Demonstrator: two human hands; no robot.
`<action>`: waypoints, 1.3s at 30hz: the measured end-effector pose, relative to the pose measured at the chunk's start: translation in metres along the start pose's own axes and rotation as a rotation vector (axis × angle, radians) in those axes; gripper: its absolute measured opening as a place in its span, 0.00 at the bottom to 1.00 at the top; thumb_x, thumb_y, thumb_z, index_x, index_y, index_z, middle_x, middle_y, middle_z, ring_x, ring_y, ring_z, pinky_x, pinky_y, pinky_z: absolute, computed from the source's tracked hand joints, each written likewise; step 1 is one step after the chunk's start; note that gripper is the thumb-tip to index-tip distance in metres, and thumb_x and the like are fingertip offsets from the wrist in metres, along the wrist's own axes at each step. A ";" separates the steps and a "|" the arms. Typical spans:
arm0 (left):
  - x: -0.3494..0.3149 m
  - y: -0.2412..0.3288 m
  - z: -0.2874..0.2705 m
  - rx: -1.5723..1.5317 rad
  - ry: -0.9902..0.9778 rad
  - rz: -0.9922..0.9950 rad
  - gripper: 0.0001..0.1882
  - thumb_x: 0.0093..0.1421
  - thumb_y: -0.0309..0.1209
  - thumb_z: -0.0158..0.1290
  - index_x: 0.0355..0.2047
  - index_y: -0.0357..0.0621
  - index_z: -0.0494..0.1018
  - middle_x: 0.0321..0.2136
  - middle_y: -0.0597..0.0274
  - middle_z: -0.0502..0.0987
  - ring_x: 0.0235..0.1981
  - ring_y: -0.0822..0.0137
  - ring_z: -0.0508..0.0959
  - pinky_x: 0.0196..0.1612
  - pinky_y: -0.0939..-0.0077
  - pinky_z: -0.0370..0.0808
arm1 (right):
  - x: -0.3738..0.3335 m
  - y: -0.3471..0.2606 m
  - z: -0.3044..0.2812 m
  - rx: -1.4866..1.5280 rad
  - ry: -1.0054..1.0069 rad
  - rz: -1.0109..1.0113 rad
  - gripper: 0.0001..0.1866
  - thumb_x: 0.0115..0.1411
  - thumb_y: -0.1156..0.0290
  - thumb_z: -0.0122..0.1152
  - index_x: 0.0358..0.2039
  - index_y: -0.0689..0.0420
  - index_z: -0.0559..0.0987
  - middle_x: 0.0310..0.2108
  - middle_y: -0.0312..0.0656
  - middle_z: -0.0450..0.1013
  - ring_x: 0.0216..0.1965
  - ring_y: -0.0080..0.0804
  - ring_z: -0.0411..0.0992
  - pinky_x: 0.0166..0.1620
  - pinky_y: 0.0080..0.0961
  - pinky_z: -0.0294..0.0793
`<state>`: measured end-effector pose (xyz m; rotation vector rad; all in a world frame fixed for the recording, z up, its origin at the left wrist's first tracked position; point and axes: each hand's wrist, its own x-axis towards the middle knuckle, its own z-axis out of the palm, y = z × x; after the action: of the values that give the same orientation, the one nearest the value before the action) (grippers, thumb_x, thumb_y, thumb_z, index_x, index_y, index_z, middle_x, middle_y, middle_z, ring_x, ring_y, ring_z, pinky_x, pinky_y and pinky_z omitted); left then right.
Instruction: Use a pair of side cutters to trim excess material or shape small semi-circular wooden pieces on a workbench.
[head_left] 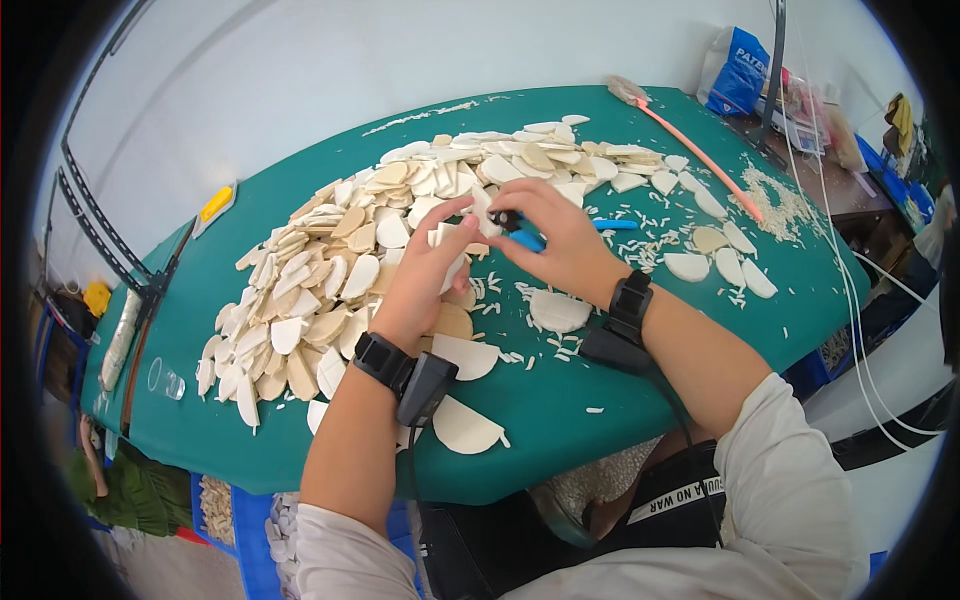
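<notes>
In the head view, my left hand (428,268) closes around white foam-like pads (447,238) with flat sides. A white piece (484,208) stands between the fingertips of both hands. My right hand (572,248) grips a blue-and-black hand tool (524,238), its dark end against that white piece; my fingers hide much of its shape. A blue handle (616,225) shows just beyond the right hand, and I cannot tell if it belongs to the same tool. A big heap of white and cream half-round pads (300,285) spreads behind and left of my hands.
Thin white trimmings (650,235) litter the green tabletop (640,410). A pink-handled brush (700,155) lies at the right beside a pile of scraps (785,205). Loose half-round pads (466,425) lie near the front edge. Blue bins (250,530) stand below at the left.
</notes>
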<state>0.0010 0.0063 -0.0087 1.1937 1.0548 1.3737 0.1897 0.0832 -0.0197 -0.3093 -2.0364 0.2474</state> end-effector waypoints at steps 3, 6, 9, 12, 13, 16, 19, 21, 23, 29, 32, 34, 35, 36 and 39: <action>0.001 -0.006 -0.007 -0.017 0.020 -0.018 0.25 0.67 0.43 0.56 0.59 0.44 0.67 0.35 0.66 0.78 0.21 0.78 0.68 0.24 0.81 0.67 | 0.004 -0.019 0.000 0.251 -0.229 0.220 0.21 0.59 0.73 0.66 0.54 0.51 0.74 0.48 0.45 0.76 0.46 0.40 0.78 0.48 0.32 0.78; 0.004 -0.008 -0.016 0.003 -0.003 0.068 0.22 0.68 0.42 0.56 0.56 0.43 0.68 0.35 0.64 0.79 0.21 0.77 0.69 0.24 0.80 0.67 | 0.003 -0.021 -0.002 0.272 -0.317 0.271 0.26 0.61 0.74 0.63 0.60 0.50 0.71 0.49 0.45 0.76 0.51 0.39 0.76 0.53 0.31 0.75; 0.000 -0.001 -0.013 -0.100 -0.014 0.087 0.19 0.68 0.41 0.56 0.53 0.45 0.69 0.33 0.63 0.79 0.21 0.77 0.69 0.23 0.80 0.67 | -0.002 -0.013 0.005 0.259 -0.260 0.319 0.25 0.61 0.72 0.64 0.59 0.52 0.71 0.48 0.44 0.76 0.50 0.39 0.76 0.53 0.31 0.75; -0.002 0.007 -0.003 -0.077 0.041 0.052 0.17 0.67 0.41 0.57 0.50 0.46 0.70 0.31 0.63 0.80 0.20 0.78 0.69 0.23 0.82 0.65 | -0.006 0.003 0.004 0.084 -0.194 0.312 0.21 0.59 0.70 0.65 0.53 0.57 0.75 0.44 0.46 0.76 0.44 0.41 0.76 0.48 0.31 0.76; -0.004 0.010 -0.004 -0.047 0.040 0.019 0.16 0.67 0.41 0.57 0.49 0.46 0.71 0.31 0.64 0.80 0.20 0.79 0.68 0.23 0.83 0.64 | -0.006 0.005 0.004 -0.074 -0.217 0.286 0.18 0.58 0.69 0.66 0.49 0.59 0.77 0.42 0.47 0.75 0.41 0.41 0.76 0.46 0.31 0.76; -0.007 0.014 -0.007 0.030 -0.006 -0.047 0.16 0.65 0.41 0.59 0.47 0.45 0.72 0.29 0.65 0.79 0.20 0.80 0.68 0.22 0.84 0.63 | -0.006 0.005 0.005 -0.059 -0.169 0.309 0.16 0.58 0.68 0.65 0.44 0.62 0.78 0.39 0.48 0.75 0.38 0.42 0.75 0.43 0.31 0.76; -0.005 0.016 -0.012 0.076 -0.079 -0.099 0.16 0.64 0.41 0.60 0.45 0.45 0.73 0.28 0.66 0.78 0.19 0.80 0.67 0.20 0.84 0.61 | -0.003 0.003 0.001 -0.037 -0.199 0.312 0.17 0.57 0.69 0.65 0.45 0.62 0.77 0.40 0.48 0.75 0.39 0.41 0.75 0.43 0.31 0.77; -0.002 0.015 -0.013 0.069 -0.111 -0.121 0.16 0.64 0.40 0.61 0.44 0.44 0.73 0.27 0.65 0.78 0.18 0.80 0.67 0.19 0.84 0.61 | -0.005 0.007 0.001 -0.042 -0.198 0.304 0.17 0.57 0.69 0.65 0.46 0.61 0.78 0.41 0.48 0.76 0.39 0.41 0.76 0.44 0.31 0.76; -0.004 0.016 -0.017 0.047 -0.104 -0.142 0.16 0.63 0.40 0.62 0.43 0.43 0.73 0.26 0.63 0.78 0.17 0.80 0.67 0.18 0.84 0.60 | -0.004 0.004 0.004 -0.045 -0.199 0.276 0.17 0.57 0.69 0.65 0.46 0.61 0.78 0.41 0.47 0.76 0.39 0.41 0.76 0.45 0.31 0.76; -0.002 0.018 -0.023 0.056 -0.142 -0.203 0.18 0.62 0.38 0.63 0.46 0.42 0.72 0.27 0.61 0.78 0.17 0.80 0.68 0.18 0.84 0.61 | -0.005 0.003 0.003 -0.032 -0.216 0.297 0.16 0.56 0.69 0.65 0.45 0.60 0.78 0.40 0.47 0.76 0.38 0.40 0.76 0.44 0.31 0.76; 0.000 0.013 -0.028 0.067 -0.155 -0.207 0.19 0.62 0.38 0.63 0.47 0.42 0.72 0.27 0.60 0.78 0.17 0.80 0.68 0.18 0.84 0.61 | -0.003 -0.002 0.001 -0.056 -0.256 0.328 0.16 0.56 0.69 0.65 0.44 0.60 0.79 0.38 0.46 0.77 0.37 0.41 0.76 0.42 0.31 0.76; 0.002 0.011 -0.030 0.080 -0.162 -0.209 0.19 0.62 0.38 0.62 0.48 0.42 0.73 0.28 0.60 0.78 0.17 0.80 0.68 0.18 0.84 0.61 | -0.005 0.001 0.003 -0.068 -0.236 0.299 0.16 0.56 0.68 0.65 0.44 0.60 0.79 0.37 0.46 0.77 0.37 0.42 0.76 0.42 0.32 0.76; 0.002 0.010 -0.029 0.064 -0.157 -0.207 0.19 0.62 0.38 0.62 0.48 0.42 0.72 0.27 0.60 0.78 0.17 0.80 0.68 0.18 0.84 0.61 | -0.006 0.002 0.002 -0.085 -0.218 0.271 0.15 0.56 0.68 0.65 0.43 0.59 0.79 0.36 0.46 0.77 0.36 0.42 0.75 0.41 0.32 0.76; 0.002 0.010 -0.027 0.049 -0.151 -0.204 0.19 0.62 0.38 0.62 0.49 0.42 0.72 0.27 0.60 0.78 0.17 0.79 0.68 0.18 0.84 0.60 | -0.006 0.003 0.001 -0.086 -0.210 0.269 0.15 0.56 0.68 0.65 0.43 0.59 0.79 0.36 0.46 0.77 0.36 0.42 0.75 0.41 0.32 0.76; 0.000 0.011 -0.025 0.032 -0.159 -0.209 0.20 0.62 0.38 0.62 0.50 0.42 0.71 0.27 0.60 0.78 0.17 0.79 0.68 0.18 0.84 0.61 | -0.009 0.008 0.005 -0.108 -0.206 0.237 0.15 0.57 0.66 0.65 0.43 0.59 0.80 0.35 0.47 0.77 0.35 0.44 0.75 0.40 0.34 0.76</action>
<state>-0.0256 0.0044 -0.0011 1.1601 1.0595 1.0864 0.1901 0.0874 -0.0319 -0.6161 -2.2202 0.3276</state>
